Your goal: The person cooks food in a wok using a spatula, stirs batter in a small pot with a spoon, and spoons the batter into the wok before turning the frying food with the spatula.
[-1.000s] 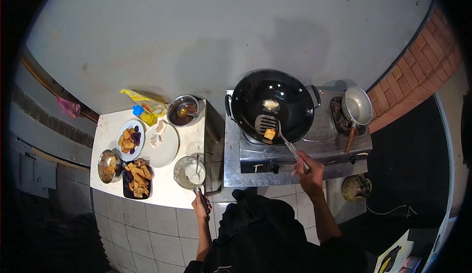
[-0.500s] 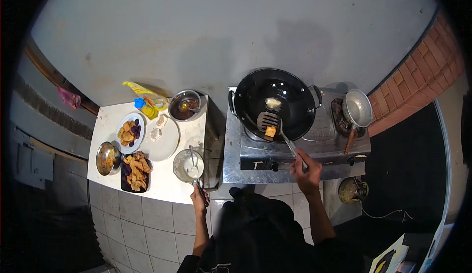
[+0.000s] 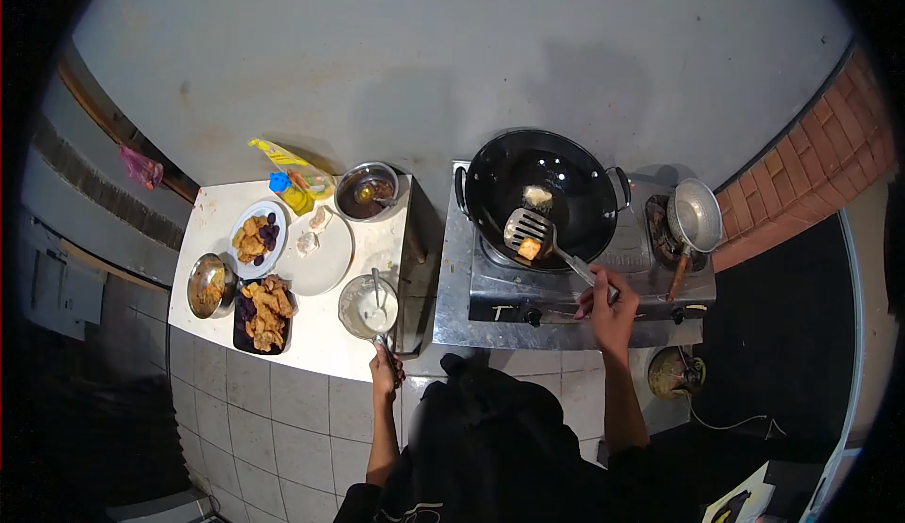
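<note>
My right hand (image 3: 611, 311) grips the handle of a slotted spatula (image 3: 521, 228), whose head is inside the black wok (image 3: 575, 184) on the stove. A golden fried piece (image 3: 529, 248) lies at the spatula's lower edge. Just above the spatula, a paler piece (image 3: 537, 197) sits in the oil. My left hand (image 3: 385, 368) is closed round the handle of a metal saucepan (image 3: 356, 320) at the front right corner of the white table. White batter and a spoon (image 3: 377, 287) are in that saucepan.
The white table (image 3: 320, 358) bears a grey plate (image 3: 320, 269) with pale pieces, an oval plate (image 3: 247, 264) and a black tray (image 3: 247, 342) of fried food, and metal bowls (image 3: 342, 201). Right of the wok, a small pan (image 3: 696, 214) sits on the stove (image 3: 452, 320).
The camera view has shifted slightly. My right hand has turned on the spatula handle and its fingers are more spread. My left hand still holds the saucepan.
</note>
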Action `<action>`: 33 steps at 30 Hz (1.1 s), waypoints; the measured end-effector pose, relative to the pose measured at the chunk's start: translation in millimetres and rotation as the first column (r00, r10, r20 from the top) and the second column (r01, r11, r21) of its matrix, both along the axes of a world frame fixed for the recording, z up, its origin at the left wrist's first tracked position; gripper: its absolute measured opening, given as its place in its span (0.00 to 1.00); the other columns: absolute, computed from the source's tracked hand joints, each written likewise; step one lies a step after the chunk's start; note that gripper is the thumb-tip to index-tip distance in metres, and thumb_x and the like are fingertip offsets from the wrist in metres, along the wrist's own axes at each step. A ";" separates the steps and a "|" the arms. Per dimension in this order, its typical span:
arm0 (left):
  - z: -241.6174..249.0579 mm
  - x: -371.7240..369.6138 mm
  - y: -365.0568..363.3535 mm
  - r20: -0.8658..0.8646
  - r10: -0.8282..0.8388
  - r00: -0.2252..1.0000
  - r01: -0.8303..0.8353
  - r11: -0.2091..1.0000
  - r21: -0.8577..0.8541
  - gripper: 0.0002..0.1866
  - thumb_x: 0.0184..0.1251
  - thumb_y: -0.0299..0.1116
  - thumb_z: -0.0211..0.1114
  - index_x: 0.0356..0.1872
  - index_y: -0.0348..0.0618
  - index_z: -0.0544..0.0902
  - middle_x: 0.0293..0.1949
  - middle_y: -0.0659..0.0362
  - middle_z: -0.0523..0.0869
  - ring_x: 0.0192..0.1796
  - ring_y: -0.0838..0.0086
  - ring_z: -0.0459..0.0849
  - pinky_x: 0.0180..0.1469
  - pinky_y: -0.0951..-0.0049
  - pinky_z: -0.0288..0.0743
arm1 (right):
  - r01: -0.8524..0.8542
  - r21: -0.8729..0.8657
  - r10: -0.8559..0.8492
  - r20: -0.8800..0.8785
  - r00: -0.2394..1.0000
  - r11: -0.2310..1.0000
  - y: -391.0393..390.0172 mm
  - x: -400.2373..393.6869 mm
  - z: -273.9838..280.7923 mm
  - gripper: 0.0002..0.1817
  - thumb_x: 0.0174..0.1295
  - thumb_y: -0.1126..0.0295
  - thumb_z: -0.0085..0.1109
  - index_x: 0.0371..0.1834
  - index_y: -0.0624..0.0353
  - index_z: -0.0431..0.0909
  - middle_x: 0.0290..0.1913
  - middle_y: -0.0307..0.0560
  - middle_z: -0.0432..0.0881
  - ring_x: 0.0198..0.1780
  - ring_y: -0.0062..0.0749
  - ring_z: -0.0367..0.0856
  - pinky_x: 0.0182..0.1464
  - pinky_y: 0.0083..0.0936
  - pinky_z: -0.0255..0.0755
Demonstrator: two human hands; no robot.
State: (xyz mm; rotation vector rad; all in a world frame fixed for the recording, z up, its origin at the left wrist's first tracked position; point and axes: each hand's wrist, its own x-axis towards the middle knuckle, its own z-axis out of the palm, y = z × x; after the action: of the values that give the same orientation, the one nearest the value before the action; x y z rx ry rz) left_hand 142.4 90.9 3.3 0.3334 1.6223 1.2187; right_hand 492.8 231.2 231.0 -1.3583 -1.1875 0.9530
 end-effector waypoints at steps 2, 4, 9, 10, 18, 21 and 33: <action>-4.2 -2.1 -1.5 -0.002 -0.011 1.000 0.011 1.000 -0.001 0.33 0.69 0.66 0.42 0.24 0.42 0.70 0.14 0.63 0.68 0.11 0.78 0.66 0.13 0.78 0.59 | 0.007 -0.007 -0.007 -0.018 1.000 1.000 2.6 -0.6 5.3 0.16 0.71 0.65 0.49 0.45 0.71 0.78 0.19 0.47 0.77 0.16 0.22 0.74 0.18 0.18 0.68; -4.4 -1.6 -0.6 0.006 -0.003 1.000 0.003 1.000 0.004 0.33 0.69 0.67 0.42 0.24 0.43 0.70 0.14 0.63 0.69 0.11 0.79 0.66 0.12 0.78 0.58 | 0.006 0.003 -0.006 -0.020 1.000 1.000 4.3 -0.9 8.4 0.15 0.71 0.67 0.48 0.44 0.71 0.78 0.19 0.48 0.77 0.16 0.21 0.75 0.17 0.19 0.68; -5.0 -2.1 -0.5 0.016 -0.011 1.000 0.010 1.000 0.008 0.33 0.69 0.67 0.42 0.24 0.43 0.69 0.14 0.63 0.68 0.11 0.79 0.66 0.12 0.78 0.58 | 0.048 -0.012 -0.050 -0.125 0.991 0.999 12.5 -0.8 8.1 0.16 0.71 0.65 0.49 0.42 0.71 0.78 0.18 0.49 0.77 0.14 0.24 0.73 0.16 0.19 0.68; -4.9 -2.3 -0.8 0.020 -0.016 1.000 0.016 1.000 0.004 0.33 0.69 0.67 0.42 0.24 0.43 0.69 0.14 0.63 0.68 0.11 0.79 0.66 0.12 0.78 0.58 | 0.063 -0.010 -0.064 -0.141 0.988 0.998 14.8 0.2 6.1 0.17 0.71 0.63 0.50 0.41 0.71 0.78 0.18 0.49 0.76 0.13 0.24 0.73 0.15 0.19 0.68; -11.3 -5.2 -1.5 0.036 -0.020 0.999 0.020 1.000 -0.013 0.33 0.69 0.66 0.41 0.26 0.43 0.69 0.14 0.63 0.68 0.11 0.79 0.65 0.12 0.78 0.57 | 0.109 -0.073 -0.127 -0.328 0.936 0.991 25.1 0.7 -7.6 0.14 0.69 0.66 0.51 0.39 0.68 0.79 0.20 0.48 0.78 0.15 0.25 0.75 0.17 0.23 0.74; -10.7 -5.4 -1.3 0.033 -0.026 0.999 0.026 1.000 -0.013 0.33 0.69 0.67 0.41 0.26 0.43 0.69 0.14 0.63 0.68 0.12 0.79 0.65 0.13 0.78 0.57 | 0.109 -0.080 -0.130 -0.343 0.930 0.991 25.2 -2.3 -7.1 0.13 0.69 0.66 0.51 0.39 0.68 0.78 0.21 0.48 0.78 0.16 0.25 0.76 0.18 0.23 0.75; -14.0 -6.4 -2.0 0.050 -0.025 0.998 0.025 1.000 -0.007 0.33 0.67 0.68 0.42 0.28 0.44 0.68 0.15 0.63 0.68 0.12 0.78 0.65 0.13 0.77 0.59 | 0.183 -0.139 -0.226 -0.443 0.867 0.973 27.7 -2.9 -7.1 0.11 0.68 0.70 0.49 0.39 0.68 0.78 0.22 0.50 0.78 0.18 0.27 0.77 0.21 0.26 0.78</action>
State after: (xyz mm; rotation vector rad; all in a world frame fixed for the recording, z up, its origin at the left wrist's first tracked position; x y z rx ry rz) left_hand 136.1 88.9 -10.6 0.3154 1.5758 1.1921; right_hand 490.0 258.9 223.9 -1.2122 -0.6334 1.1074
